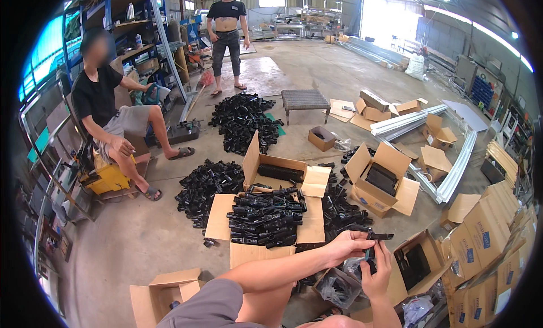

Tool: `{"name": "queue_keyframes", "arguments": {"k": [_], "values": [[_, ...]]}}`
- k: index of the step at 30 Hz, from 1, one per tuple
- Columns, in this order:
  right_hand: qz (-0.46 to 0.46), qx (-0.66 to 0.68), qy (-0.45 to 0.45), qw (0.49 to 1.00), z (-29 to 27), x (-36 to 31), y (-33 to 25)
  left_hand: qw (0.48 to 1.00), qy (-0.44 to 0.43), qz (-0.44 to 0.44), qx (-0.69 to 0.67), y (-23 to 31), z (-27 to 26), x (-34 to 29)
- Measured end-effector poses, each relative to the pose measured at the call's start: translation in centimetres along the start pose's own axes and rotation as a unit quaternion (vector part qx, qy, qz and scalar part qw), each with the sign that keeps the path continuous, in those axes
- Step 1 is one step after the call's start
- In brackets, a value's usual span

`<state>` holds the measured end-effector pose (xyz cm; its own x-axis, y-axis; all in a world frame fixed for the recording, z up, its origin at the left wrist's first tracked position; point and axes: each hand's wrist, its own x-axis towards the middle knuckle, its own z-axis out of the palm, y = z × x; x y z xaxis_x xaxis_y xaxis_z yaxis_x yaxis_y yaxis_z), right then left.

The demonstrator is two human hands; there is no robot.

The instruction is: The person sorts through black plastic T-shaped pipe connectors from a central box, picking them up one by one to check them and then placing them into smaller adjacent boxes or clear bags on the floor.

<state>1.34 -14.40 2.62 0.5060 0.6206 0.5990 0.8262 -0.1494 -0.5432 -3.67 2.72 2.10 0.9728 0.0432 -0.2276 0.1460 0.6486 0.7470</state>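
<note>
Above the cartons on my right, both my hands are closed on one small black bracket-like part (383,236); its exact kind is hard to make out. My left hand (346,246) pinches it from the left, while my right hand (377,278) grips its lower end from below. In front of me stands an open cardboard box (218,215) with its flaps folded out, heaped with similar black parts (266,215). Below my hands, clear plastic bags (338,288) with dark pieces sit in a carton.
Loose black parts form piles at the left (206,189) and farther back (243,121). Open cartons (382,183) stand on the right, near metal profiles (458,169). One person (104,107) sits at left holding a teal tool; another (227,33) stands beyond a low stool (305,99).
</note>
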Motion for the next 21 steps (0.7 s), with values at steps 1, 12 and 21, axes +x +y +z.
{"name": "queue_keyframes", "arguments": {"k": [1, 12, 21], "values": [[0.0, 0.037, 0.0, 0.999, -0.2, -0.1, 0.0, 1.0, 0.002, 0.017, 0.008, -0.1, 0.3, 0.0], [0.306, 0.307, 0.038, 0.9, -2.4, -0.6, 2.4, 0.97, -0.024, 0.141, 0.194, -0.5, 2.6, 0.1], [0.311, 0.356, 0.153, 0.868, -2.9, 0.2, -0.1, 0.989, -0.022, 0.081, 0.125, -1.2, 3.0, -0.1]]}}
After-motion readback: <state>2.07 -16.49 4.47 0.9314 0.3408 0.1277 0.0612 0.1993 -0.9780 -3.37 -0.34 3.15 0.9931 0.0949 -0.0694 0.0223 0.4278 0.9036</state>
